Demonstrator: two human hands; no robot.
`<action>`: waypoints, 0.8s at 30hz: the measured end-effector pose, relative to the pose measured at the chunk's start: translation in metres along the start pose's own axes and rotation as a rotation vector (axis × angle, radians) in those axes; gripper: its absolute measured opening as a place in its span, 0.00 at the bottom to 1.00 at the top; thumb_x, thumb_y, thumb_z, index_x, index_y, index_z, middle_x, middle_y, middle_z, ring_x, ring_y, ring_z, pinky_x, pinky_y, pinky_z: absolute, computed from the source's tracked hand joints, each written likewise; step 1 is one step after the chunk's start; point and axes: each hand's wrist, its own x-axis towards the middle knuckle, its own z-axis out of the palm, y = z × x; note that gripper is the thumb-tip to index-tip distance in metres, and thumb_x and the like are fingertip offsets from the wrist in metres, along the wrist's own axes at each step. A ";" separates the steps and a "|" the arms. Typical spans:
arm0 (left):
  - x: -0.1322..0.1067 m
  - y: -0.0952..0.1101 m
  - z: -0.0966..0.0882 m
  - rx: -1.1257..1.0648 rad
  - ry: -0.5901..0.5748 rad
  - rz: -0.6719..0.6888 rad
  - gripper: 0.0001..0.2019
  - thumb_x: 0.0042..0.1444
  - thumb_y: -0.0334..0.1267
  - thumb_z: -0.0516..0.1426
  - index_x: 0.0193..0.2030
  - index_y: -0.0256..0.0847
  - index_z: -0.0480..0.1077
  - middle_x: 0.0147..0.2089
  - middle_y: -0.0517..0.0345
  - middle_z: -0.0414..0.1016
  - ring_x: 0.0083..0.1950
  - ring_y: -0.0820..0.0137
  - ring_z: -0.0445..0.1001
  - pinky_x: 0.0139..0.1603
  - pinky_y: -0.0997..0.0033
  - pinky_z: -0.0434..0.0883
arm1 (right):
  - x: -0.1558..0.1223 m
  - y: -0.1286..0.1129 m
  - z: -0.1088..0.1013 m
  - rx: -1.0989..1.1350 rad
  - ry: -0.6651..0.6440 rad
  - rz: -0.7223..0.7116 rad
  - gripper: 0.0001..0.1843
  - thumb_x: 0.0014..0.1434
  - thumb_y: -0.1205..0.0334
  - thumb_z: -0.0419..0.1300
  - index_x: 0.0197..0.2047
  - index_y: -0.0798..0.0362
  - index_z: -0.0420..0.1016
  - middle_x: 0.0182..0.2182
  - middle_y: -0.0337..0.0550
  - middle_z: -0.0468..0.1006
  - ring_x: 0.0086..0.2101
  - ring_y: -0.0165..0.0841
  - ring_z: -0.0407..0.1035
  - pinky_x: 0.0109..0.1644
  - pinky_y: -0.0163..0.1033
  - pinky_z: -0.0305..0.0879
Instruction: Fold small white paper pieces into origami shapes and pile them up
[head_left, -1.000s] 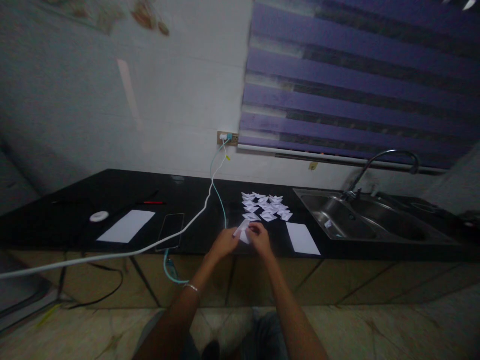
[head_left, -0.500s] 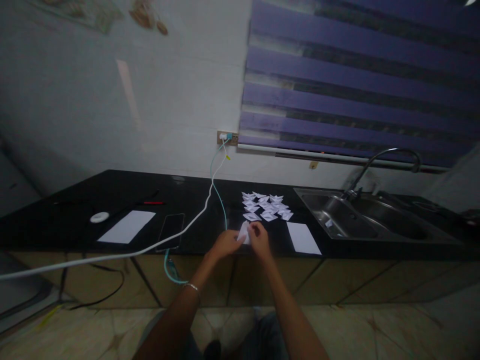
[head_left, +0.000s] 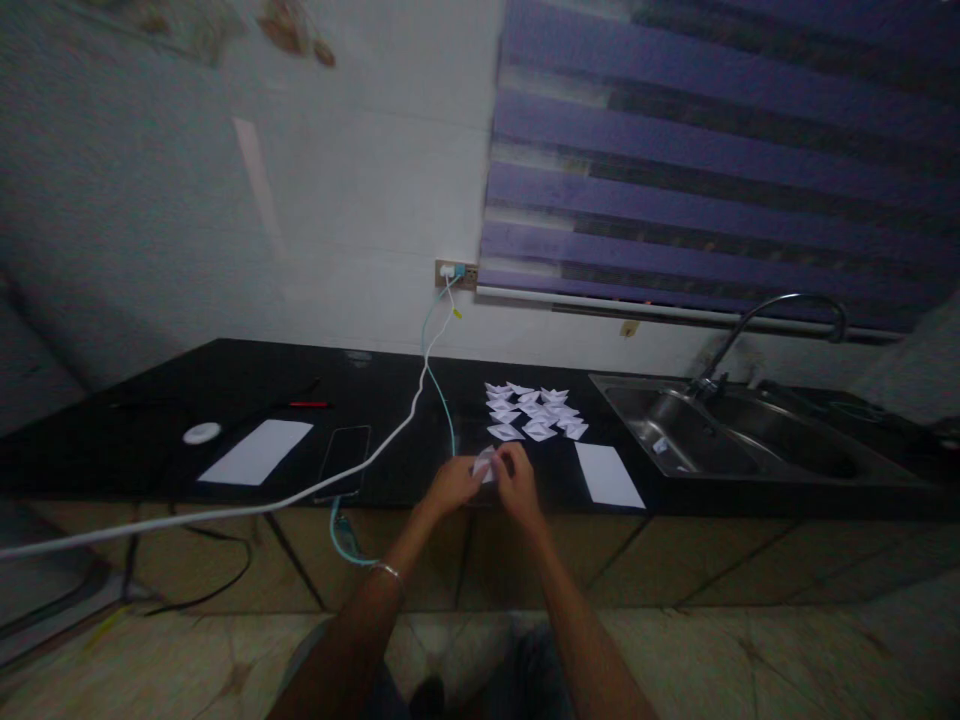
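My left hand (head_left: 452,484) and my right hand (head_left: 514,479) meet at the front edge of the black countertop (head_left: 150,440). Both pinch a small piece of white paper (head_left: 484,464) between their fingertips; most of it is hidden by the fingers. Just beyond the hands lies a cluster of several small folded white paper pieces (head_left: 534,412). A flat white paper sheet (head_left: 608,474) lies to the right of my right hand. A thin bracelet (head_left: 387,571) circles my left wrist.
A steel sink (head_left: 720,440) with a curved tap (head_left: 780,318) is at the right. A phone (head_left: 343,456), another white sheet (head_left: 256,451), a round white object (head_left: 202,432) and a red pen (head_left: 306,405) lie left. White and teal cables (head_left: 405,420) run from a wall socket (head_left: 454,272).
The small paper has been drawn further in between the fingers and shows less than before. Both hands stay at the same spot on the counter edge.
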 end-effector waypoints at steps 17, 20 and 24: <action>0.001 -0.001 -0.001 -0.066 0.041 -0.013 0.25 0.57 0.52 0.47 0.31 0.31 0.75 0.26 0.52 0.74 0.27 0.69 0.67 0.26 0.75 0.56 | 0.000 0.012 0.003 -0.052 -0.028 -0.017 0.06 0.57 0.63 0.53 0.39 0.53 0.66 0.33 0.41 0.67 0.34 0.33 0.62 0.38 0.36 0.59; 0.000 0.000 -0.003 -0.120 0.063 -0.004 0.24 0.56 0.52 0.49 0.30 0.31 0.75 0.25 0.53 0.73 0.26 0.70 0.66 0.26 0.75 0.57 | 0.001 0.019 0.002 -0.056 -0.056 0.024 0.06 0.56 0.62 0.55 0.38 0.53 0.68 0.31 0.39 0.68 0.31 0.32 0.62 0.35 0.35 0.59; -0.002 0.002 -0.006 -0.200 0.057 -0.004 0.23 0.54 0.51 0.51 0.30 0.30 0.75 0.24 0.54 0.73 0.26 0.69 0.66 0.28 0.75 0.60 | 0.001 0.025 0.001 -0.086 -0.091 0.036 0.07 0.57 0.61 0.55 0.37 0.54 0.70 0.31 0.41 0.70 0.31 0.32 0.63 0.35 0.35 0.59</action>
